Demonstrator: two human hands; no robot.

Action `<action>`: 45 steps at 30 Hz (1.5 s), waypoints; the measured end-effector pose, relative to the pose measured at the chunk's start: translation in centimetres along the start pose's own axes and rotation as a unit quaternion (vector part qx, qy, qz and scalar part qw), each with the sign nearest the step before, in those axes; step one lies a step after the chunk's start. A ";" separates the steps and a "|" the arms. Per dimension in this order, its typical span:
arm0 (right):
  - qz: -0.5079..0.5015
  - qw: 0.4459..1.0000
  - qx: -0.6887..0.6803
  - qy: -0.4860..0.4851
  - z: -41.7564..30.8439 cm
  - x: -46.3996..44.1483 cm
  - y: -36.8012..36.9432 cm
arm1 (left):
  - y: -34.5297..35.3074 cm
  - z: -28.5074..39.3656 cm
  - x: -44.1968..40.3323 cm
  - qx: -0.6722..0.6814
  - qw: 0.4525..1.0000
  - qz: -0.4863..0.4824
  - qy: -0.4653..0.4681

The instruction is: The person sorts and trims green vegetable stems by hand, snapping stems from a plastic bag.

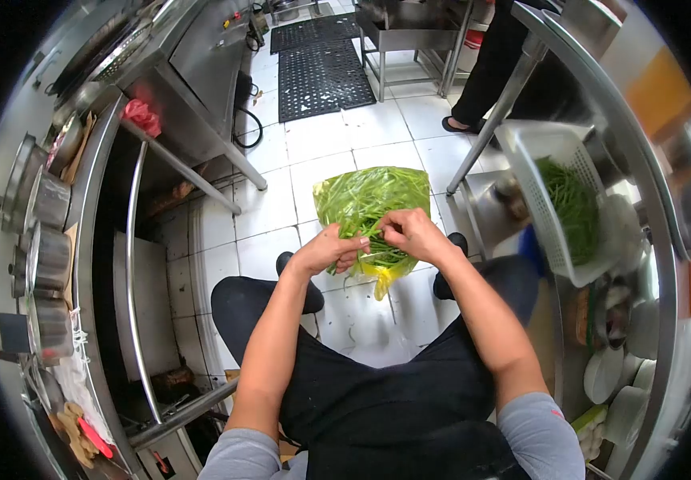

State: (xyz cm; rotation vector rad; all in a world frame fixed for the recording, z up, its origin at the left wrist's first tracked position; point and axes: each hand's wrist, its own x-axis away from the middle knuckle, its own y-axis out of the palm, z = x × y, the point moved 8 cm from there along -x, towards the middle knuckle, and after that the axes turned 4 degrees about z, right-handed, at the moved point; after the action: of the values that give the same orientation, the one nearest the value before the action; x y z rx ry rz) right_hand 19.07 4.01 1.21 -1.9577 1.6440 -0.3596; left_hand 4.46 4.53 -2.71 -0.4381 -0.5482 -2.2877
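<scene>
A clear plastic bag (pixel 373 192) full of long green stalks lies on the floor tiles between my feet, its yellow part (pixel 382 280) towards me. Over its near side, my left hand (pixel 325 250) is closed around a few green stalks (pixel 361 237). Close beside it, my right hand (pixel 416 237) is curled with the fingertips pinched at the same stalks. The exact grip of the right fingertips is partly hidden. To my right stands a white perforated basket (pixel 539 200), tilted, holding more cut green stalks (pixel 567 208).
Metal shelving with pots (pixel 48 264) runs along my left, and a steel rack (pixel 513 80) with bowls (pixel 603 374) is on my right. A black rubber mat (pixel 325 76) lies ahead. Another person's leg (pixel 481 72) stands at the upper right.
</scene>
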 end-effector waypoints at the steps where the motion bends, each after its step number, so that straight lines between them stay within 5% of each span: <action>1: 0.005 0.997 -0.067 0.033 0.6 0.0 0.1 | -0.1 0.0 0.0 -0.001 1.000 -0.002 0.000; 5: 0.008 0.976 -0.201 0.081 1.9 0.0 0.7 | -0.3 0.3 0.1 0.003 1.000 0.003 0.006; 7: 0.033 0.999 -0.018 0.027 0.1 0.0 -0.3 | -0.2 0.1 0.1 -0.006 1.000 0.002 0.009; 10: 0.150 0.987 -0.024 0.058 1.5 -0.2 -0.6 | 0.0 -0.2 -0.2 -0.045 0.999 0.012 0.014; 14: 0.088 0.995 0.029 0.031 2.0 0.2 -0.2 | -1.8 0.9 -0.2 -0.007 0.993 0.095 0.064; 16: 0.055 0.997 -0.003 0.052 1.8 0.3 0.6 | -2.3 1.1 -0.3 0.006 0.988 0.128 0.083; 18: -0.021 0.970 -0.191 0.151 2.4 0.7 2.9 | -2.9 1.3 -0.5 0.027 0.979 0.171 0.108; 20: -0.025 0.972 -0.175 0.154 2.0 0.9 3.8 | -2.9 1.3 -0.6 0.018 0.978 0.173 0.117; 33: 0.053 0.979 -0.138 0.141 2.6 0.9 4.7 | -2.5 1.9 -0.4 -0.020 0.966 0.205 0.156; 38: 0.184 0.956 -0.152 0.168 6.5 0.6 2.3 | -2.4 2.4 -0.1 -0.020 0.955 0.222 0.197; 45: 0.053 0.965 -0.192 0.172 4.3 0.8 4.3 | -3.2 2.3 -0.4 0.078 0.953 0.198 0.216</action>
State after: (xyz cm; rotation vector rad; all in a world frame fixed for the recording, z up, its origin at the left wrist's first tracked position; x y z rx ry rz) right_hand 18.08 3.81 -4.85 -2.1626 2.1676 -0.3786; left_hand 2.79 7.94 -1.78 0.0365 -0.3732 -1.8574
